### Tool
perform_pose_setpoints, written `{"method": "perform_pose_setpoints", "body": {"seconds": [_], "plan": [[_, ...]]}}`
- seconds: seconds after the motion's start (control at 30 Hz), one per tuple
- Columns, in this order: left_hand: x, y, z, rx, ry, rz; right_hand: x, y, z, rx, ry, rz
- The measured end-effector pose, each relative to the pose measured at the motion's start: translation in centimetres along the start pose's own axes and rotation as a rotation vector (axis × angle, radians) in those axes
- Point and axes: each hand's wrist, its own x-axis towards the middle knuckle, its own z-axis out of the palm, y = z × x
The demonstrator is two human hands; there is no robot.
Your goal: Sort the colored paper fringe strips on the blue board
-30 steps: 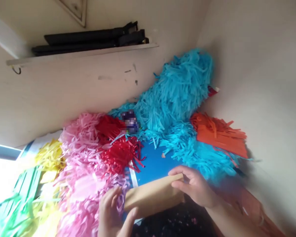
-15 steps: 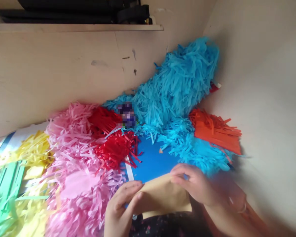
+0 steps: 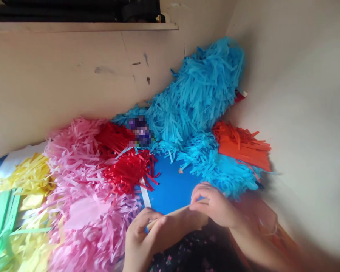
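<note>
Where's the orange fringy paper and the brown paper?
orange paper fringe [image 3: 240, 149]: head view, on its middle.
brown paper [image 3: 183, 226]: head view, on its middle.

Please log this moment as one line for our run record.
left hand | right hand | both holding folded tan paper | over blue sheet
</note>
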Motion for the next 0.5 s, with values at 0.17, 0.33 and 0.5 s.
{"method": "perform_pose_setpoints", "body": {"seconds": [0.17, 0.33, 0.5], "plan": [[-0.3, -1.2, 0.1, -0.358, -0.066, -0.291, 0.0, 0.4, -0.4, 0.090, 0.024, 0.121], [-0.5, -2.2, 0.3, -0.440, -0.072, -0.471, -0.1, 0.5, -0.8, 0.101, 0.029, 0.124], [-0.9, -2.4, 0.5, -0.504, -0.028, -0.490, -0.1, 0.5, -0.7, 0.059, 0.043, 0.102]]}}
